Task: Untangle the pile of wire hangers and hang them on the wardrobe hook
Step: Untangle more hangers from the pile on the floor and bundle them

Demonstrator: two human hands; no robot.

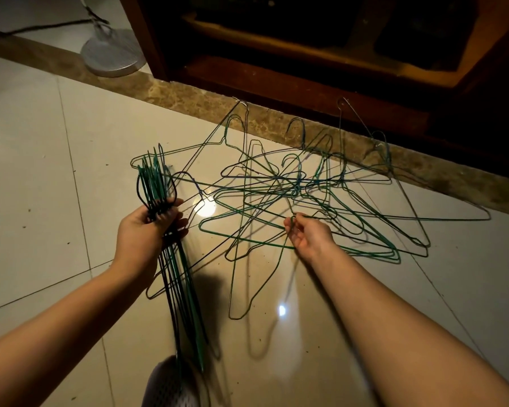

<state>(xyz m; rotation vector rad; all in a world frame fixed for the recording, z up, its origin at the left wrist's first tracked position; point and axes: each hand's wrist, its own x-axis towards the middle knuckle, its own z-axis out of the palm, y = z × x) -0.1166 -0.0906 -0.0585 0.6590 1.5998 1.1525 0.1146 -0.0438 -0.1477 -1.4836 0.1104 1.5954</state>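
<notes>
**Now: one bundle in hand, one tangle on the floor**

Down on the glossy cream tiled floor [56, 171], a person works with two bare hands. The left hand [147, 230] grips a bundle of green and black wire hangers [182, 289] stacked flat against each other. Its fingers [177, 214] are curled tight round the necks, the hooks stand up past the knuckles, and the long bodies hang down toward a knee in pale mesh fabric [171, 383].

To the right lies the tangled pile of green and dark wire hangers [306, 183], spread loose on the tiles with hooks and shoulders crossing one another. Its far edge touches a brown marbled stone strip [174, 89] that runs along the foot of a dark wooden wardrobe [306, 69]. The right hand [309, 236] is at the near edge of this pile, palm turned up, its fingers [290, 227] bent and pinching a single thin wire with the thumb.

A round grey fan base [113, 52] stands on the strip, left of the wardrobe.
</notes>
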